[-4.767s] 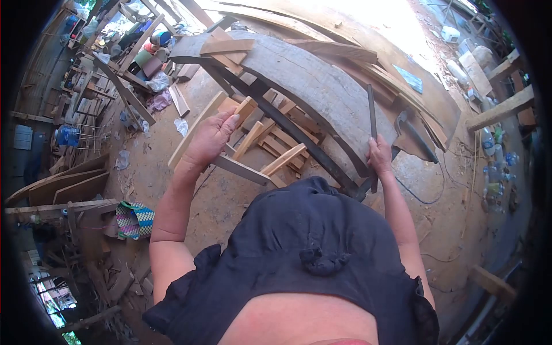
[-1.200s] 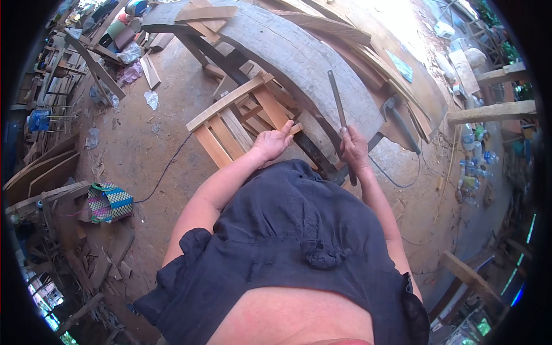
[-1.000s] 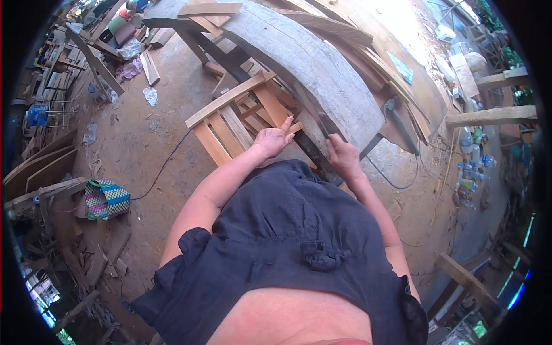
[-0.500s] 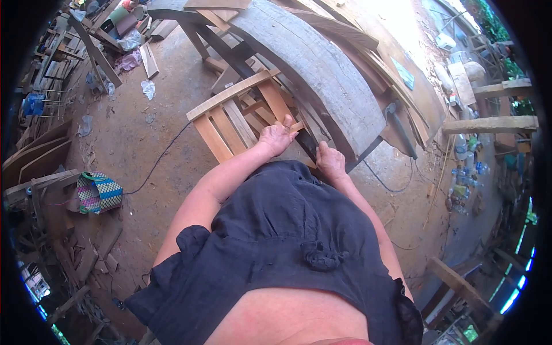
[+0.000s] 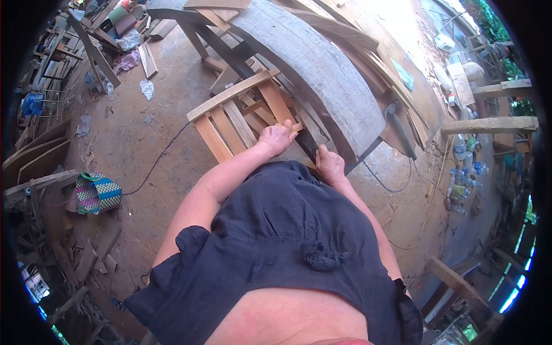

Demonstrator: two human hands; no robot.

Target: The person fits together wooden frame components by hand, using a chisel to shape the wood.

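A slatted wooden frame (image 5: 214, 138) of pale and reddish-brown strips stands tilted in front of my body, beside the workbench. My left hand (image 5: 277, 140) is closed at its near right side, gripping a short light-coloured wood strip (image 5: 296, 127) that sticks out past the fingers. Close to the bench edge, my right hand (image 5: 330, 164) is closed, thumb and fingers pressed together beside a dark upright surface (image 5: 309, 144). What the right fingers hold, if anything, is too small or hidden to make out. My dark clothing covers the frame's lower end.
The thick grey plank bench (image 5: 310, 57) curves across ahead, with long boards (image 5: 333, 29) and a hammer (image 5: 401, 129) on its right. A cord (image 5: 161, 155) crosses the floor to a woven basket (image 5: 99, 192) at left. Plastic bottles (image 5: 468, 169) lie at right.
Both hands have shifted slightly down towards my body, keeping the same closed grip. The frame and the things around it look unmoved.
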